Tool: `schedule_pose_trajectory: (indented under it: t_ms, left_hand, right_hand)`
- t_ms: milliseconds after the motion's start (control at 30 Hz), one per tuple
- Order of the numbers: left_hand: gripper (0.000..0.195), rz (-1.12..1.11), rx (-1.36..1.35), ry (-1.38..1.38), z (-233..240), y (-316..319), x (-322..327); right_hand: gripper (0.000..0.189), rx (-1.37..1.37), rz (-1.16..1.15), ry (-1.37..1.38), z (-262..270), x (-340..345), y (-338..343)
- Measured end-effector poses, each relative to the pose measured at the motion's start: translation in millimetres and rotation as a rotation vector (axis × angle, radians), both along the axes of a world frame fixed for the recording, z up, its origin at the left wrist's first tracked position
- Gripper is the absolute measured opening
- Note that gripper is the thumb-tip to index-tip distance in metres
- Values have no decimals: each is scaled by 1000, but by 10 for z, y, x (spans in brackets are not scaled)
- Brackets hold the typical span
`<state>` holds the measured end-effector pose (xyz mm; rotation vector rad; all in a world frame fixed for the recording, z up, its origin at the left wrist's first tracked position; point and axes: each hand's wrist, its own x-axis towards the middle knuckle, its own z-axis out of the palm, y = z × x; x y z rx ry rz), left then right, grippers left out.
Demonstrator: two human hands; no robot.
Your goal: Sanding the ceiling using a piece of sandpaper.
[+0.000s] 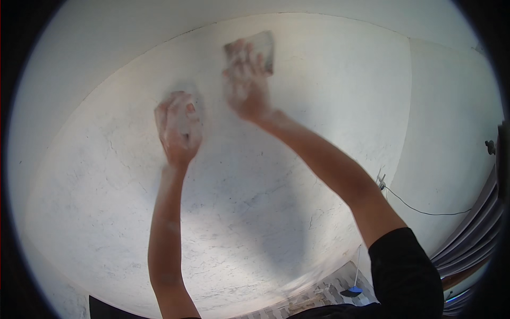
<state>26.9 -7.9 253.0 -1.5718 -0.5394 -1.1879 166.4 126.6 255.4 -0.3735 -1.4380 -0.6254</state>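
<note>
White dust coats both hands. My right hand (247,87) is raised high on the white plastered wall (239,171) and presses a greyish, roughly rectangular sheet, apparently sandpaper (263,46), against it. Motion blurs that hand and the sheet, whose corners stick out past the fingers. Lower and to the left, my left hand (179,121) is at the wall with its back towards me and its fingers bent. Whether anything lies under that palm is hidden. Fine cracks, scuffs and grey patches mark the plaster below the hands.
A wall outlet with a plug (382,186) and a dark cable (428,213) is at the right. Grey curtains (470,235) hang at the far right. A blue-and-black broom (352,291) stands on the patterned floor (324,293). A black object (105,309) is at the lower left.
</note>
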Motion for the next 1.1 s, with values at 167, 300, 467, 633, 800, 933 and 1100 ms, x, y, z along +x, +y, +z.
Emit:
schedule_pose_trajectory:
  t_ms: [167, 300, 467, 633, 800, 933, 1100]
  left_hand:
    - [31, 63, -326, -83, -210, 8, 626]
    - [57, 316, -316, -179, -192, 346, 969]
    - [77, 552, -319, -337, -273, 629, 910]
    - [70, 453, -88, -207, -209, 908, 777]
    - [60, 613, 78, -204, 355, 593, 120]
    - [57, 607, 73, -199, 102, 468, -61]
    - [56, 657, -134, -25, -291, 272, -171]
  right_hand:
    - [52, -58, 325, -167, -511, -462, -13]
    - [55, -211, 1009, -191, -916, -488, 283]
    - [35, -653, 295, -810, -921, 161, -473]
    - [8, 151, 317, -688, -1227, 1119, -224]
    - [26, 185, 65, -213, -455, 1604, 150]
    - [47, -87, 65, 87, -286, 1342, 422]
    - [55, -143, -176, 187, -579, 1045, 618]
